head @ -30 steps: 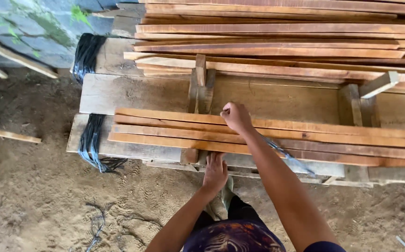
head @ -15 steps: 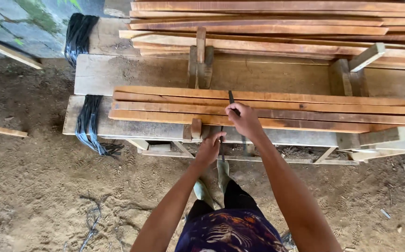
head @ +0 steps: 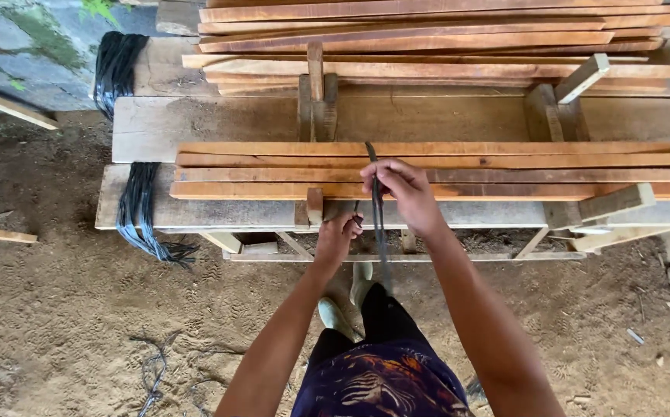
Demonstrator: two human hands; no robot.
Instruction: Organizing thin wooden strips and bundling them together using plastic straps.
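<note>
Head view, looking down. My right hand (head: 400, 193) is clenched on a dark strap (head: 376, 202) that runs over the near bundle of slats (head: 458, 170) and hangs down past the bench (head: 211, 127) edge. My left hand (head: 339, 235) sits just under that edge, fingers curled at the strap's lower run; whether they actually grip it I cannot tell, as the bench shadow hides the fingertips. The slats lie flat and parallel, stacked on the bench's front plank, their left ends roughly flush, between two wooden uprights.

The strap looks thin, soft and limp: I judge it light, easily twisted, and likely to slip through a loose fist, so it is best held close to where it crosses the slats, one hand on each run. The slats look stiff, long and thin; as a bundle I judge them moderately heavy and prone to sliding on one another until bound.

A second stack (head: 427, 35) lies at the far side. More black straps (head: 138, 208) drape over the bench's left end. Sandy ground (head: 80, 324) lies below, and my boots (head: 342, 305) stand beneath the bench.
</note>
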